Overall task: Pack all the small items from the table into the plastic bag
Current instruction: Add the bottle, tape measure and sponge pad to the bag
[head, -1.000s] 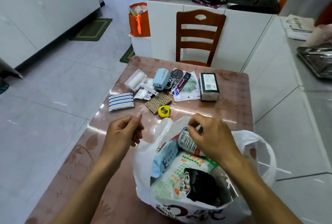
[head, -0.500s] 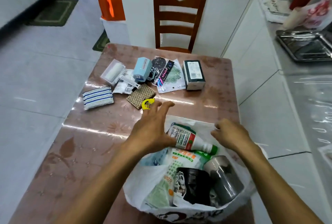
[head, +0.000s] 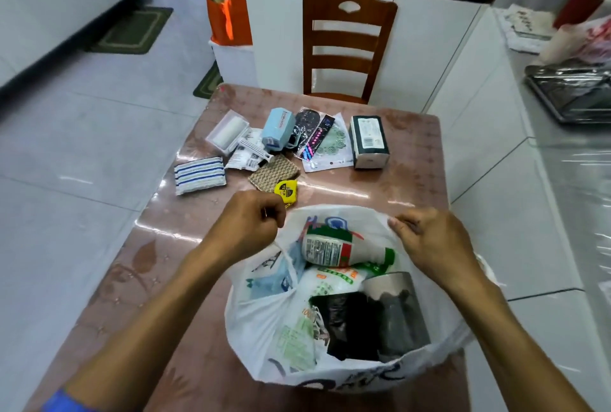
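A: Head view: the bag (head: 334, 368) sits at the near edge of the worktop (head: 406, 186), mouth open, already holding a bottle (head: 344, 248), packets and a dark roll. What could go wrong?

B: It looks full. The bottle lies on top near the far rim, so I'd judge it could roll out if that rim sags. The right hand (head: 433, 243) pinches the far rim; if it lets go, the mouth may fold shut.

A: And the left hand (head: 249, 228)?

B: Fingers curled together at the bag's left rim, just beside the yellow tape measure (head: 287, 191). Whether it pinches the plastic I cannot tell.

A: What's still out?

B: The striped cloth (head: 200, 174) near the left edge, a woven pad (head: 274, 175), a blue box (head: 278, 127), flat packets and a dark box (head: 368, 140) toward the far edge.

A: Any change from half a second ago?

B: Then the left hand was spread, reaching toward the tape measure; now it is closed and drawn back to the rim. The right hand has taken hold of the rim.
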